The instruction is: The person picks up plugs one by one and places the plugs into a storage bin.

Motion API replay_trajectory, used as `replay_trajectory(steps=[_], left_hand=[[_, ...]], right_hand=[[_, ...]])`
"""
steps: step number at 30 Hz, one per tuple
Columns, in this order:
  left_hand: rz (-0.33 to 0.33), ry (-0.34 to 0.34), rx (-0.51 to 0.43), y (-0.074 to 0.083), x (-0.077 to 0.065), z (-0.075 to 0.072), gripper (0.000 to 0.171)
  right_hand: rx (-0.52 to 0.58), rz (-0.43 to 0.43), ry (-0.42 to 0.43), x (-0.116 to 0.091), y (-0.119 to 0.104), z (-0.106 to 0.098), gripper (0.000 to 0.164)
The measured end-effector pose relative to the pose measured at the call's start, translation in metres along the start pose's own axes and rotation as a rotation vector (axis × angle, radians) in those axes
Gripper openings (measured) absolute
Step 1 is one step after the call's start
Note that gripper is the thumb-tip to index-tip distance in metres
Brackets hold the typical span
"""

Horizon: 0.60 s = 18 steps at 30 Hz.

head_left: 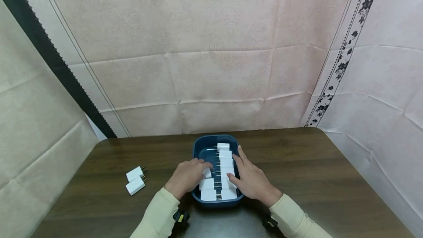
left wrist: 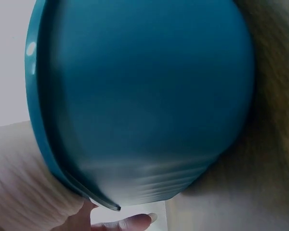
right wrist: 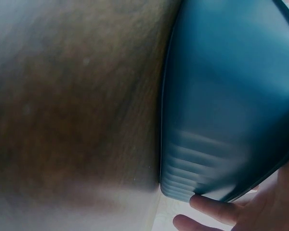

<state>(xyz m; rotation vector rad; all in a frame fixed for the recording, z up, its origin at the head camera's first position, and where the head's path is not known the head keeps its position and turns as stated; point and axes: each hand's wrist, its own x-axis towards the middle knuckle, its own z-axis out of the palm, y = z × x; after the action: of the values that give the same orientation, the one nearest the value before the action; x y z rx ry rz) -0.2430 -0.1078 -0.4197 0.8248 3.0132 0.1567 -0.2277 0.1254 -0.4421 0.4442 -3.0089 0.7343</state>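
Observation:
A dark blue plastic basket (head_left: 206,143) holds two columns of white plug-in chargers, their metal prongs facing the middle. The right column (head_left: 226,162) runs most of the length; the left one (head_left: 207,184) is shorter. My left hand (head_left: 189,175) reaches over the left rim and pinches a white charger (head_left: 207,173) at the far end of that shorter column; its thumb is partly hidden. My right hand (head_left: 252,179) lies at the right rim with fingers spread, the thumb over the right column. Its fingers (right wrist: 214,209) extend beside the outer wall in the right wrist view.
Two more white chargers (head_left: 135,180) lie side by side on the brown wooden table (head_left: 297,164), left of the basket. Pale patterned cloth (head_left: 211,65) hangs behind the table and at both sides.

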Motion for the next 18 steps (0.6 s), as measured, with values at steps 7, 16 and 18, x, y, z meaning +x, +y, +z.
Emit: replay_trajectory(steps=[7, 16, 18], left_hand=[[0.001, -0.009, -0.021, -0.0005, -0.0007, 0.0014, 0.037], [-0.057, 0.039, -0.090, -0.0003, 0.0001, 0.0054, 0.030], [-0.076, 0.045, -0.105, 0.0006, 0.0001, 0.0057, 0.028]], right_hand=[[0.000, 0.000, 0.000, 0.0001, 0.0003, 0.0004, 0.074], [0.003, -0.007, 0.005, 0.0008, 0.0019, 0.0023, 0.073], [0.004, -0.010, 0.008, 0.0010, 0.0021, 0.0025, 0.073]])
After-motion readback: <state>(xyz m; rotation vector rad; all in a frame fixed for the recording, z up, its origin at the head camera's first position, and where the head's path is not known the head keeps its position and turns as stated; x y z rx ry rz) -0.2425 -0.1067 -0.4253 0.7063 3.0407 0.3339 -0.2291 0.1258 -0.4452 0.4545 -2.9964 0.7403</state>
